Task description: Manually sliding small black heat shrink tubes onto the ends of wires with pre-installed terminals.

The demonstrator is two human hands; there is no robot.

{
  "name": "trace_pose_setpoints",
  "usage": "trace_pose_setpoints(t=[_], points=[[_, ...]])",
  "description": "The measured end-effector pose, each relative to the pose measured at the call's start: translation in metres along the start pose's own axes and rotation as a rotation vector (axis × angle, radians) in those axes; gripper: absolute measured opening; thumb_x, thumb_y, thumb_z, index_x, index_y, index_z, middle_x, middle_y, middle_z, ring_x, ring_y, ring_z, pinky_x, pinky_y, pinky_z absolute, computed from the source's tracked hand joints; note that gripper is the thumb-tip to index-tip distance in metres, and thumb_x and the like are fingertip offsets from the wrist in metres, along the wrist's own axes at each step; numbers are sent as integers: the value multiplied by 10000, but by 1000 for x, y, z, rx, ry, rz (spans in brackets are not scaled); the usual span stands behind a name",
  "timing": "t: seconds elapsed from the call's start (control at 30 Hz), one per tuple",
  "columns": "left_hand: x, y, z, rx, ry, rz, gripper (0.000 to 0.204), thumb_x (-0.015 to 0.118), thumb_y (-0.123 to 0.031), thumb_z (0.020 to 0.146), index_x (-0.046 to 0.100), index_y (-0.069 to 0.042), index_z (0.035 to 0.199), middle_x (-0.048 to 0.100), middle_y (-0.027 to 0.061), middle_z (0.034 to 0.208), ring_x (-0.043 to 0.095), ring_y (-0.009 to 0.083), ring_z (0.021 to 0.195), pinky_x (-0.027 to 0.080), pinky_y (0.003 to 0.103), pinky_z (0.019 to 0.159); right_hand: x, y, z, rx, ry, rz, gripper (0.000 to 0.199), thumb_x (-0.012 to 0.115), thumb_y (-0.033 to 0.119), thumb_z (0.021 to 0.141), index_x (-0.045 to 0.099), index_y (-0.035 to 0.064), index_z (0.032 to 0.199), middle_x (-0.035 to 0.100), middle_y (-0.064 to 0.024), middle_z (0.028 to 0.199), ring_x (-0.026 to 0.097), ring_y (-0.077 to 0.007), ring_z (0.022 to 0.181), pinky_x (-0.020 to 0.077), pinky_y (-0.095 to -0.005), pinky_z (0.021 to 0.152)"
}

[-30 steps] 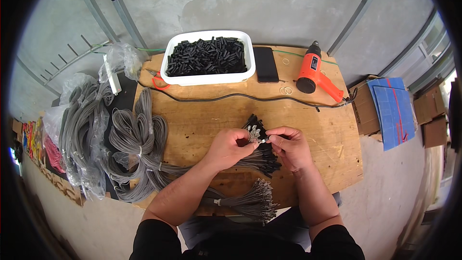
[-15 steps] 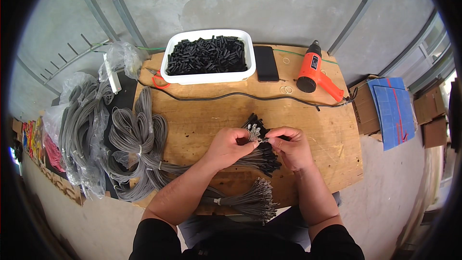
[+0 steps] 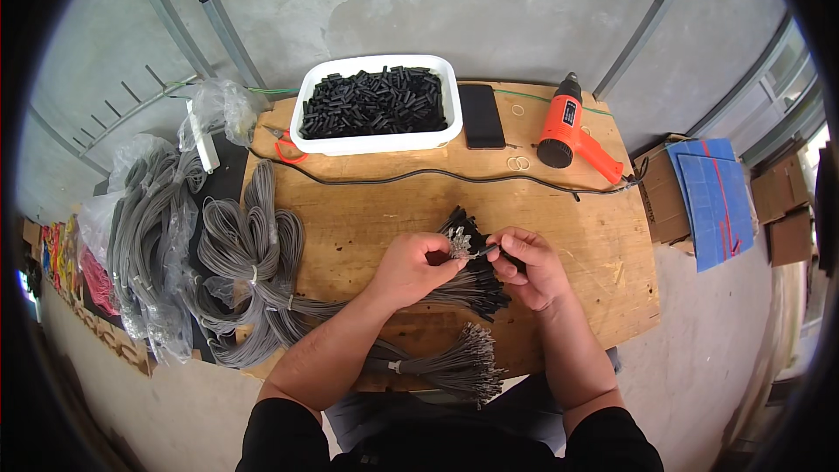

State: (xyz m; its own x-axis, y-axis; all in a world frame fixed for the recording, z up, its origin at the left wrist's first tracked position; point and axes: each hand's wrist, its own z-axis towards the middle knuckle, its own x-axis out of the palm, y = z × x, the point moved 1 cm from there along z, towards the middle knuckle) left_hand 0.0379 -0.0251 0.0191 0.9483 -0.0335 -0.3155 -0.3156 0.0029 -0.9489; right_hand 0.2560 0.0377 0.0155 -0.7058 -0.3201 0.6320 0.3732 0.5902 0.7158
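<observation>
My left hand [image 3: 414, 271] is closed on a small cluster of grey wires, whose silvery metal ends [image 3: 458, 243] stick up past the thumb. Close on its right, my right hand [image 3: 535, 269] pinches a short black tube [image 3: 492, 249] at the tip of one wire. More dark pieces seem tucked in its curled fingers, partly hidden. Beneath both hands lies a bundle of grey wires with black-sleeved ends [image 3: 486, 295]. Nearer me, another tied grey wire bundle [image 3: 468, 357] fans out with bare metal tips.
A white tub [image 3: 376, 147] of black tube pieces stands at the back, beside a dark phone [image 3: 483, 116]. An orange heat gun [image 3: 559, 127] lies right of these. A black cord [image 3: 419, 172] crosses the wooden table. Coiled grey cables [image 3: 249, 245] and red-handled pliers [image 3: 287, 147] are left.
My right hand has drawn slightly right and its fingers have curled differently, so the black tube shows more between the hands. My left hand is nearly still.
</observation>
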Motion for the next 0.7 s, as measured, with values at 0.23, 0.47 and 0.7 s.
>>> trace_pose_setpoints(t=[0.23, 0.47, 0.7], points=[[0, -6, 0, 54, -3, 57, 245, 775, -197, 820, 676, 25, 792, 608, 122, 637, 551, 170, 547, 441, 326, 537, -2, -3, 0, 83, 43, 31, 151, 657, 116, 966, 655, -15, 1042, 677, -61, 836, 450, -56, 567, 293, -174, 426], [1, -3, 0, 3, 14, 29, 242, 776, -196, 819, 679, 24, 797, 610, 111, 642, 559, 158, 558, 441, 321, 540, 1, -4, 0, 91, 41, 10, 159, 681, 128, 948, 659, -14, 1016, 671, -79, 849, 455, -65, 560, 331, -168, 427], [0, -7, 0, -6, 27, 56, 243, 778, -201, 828, 688, 24, 818, 612, 104, 646, 565, 149, 571, 446, 312, 550, 2, -7, 0, 63, 17, -49, 146, 689, 103, 942, 668, -20, 1019, 688, -82, 836, 471, -67, 558, 331, -169, 441]])
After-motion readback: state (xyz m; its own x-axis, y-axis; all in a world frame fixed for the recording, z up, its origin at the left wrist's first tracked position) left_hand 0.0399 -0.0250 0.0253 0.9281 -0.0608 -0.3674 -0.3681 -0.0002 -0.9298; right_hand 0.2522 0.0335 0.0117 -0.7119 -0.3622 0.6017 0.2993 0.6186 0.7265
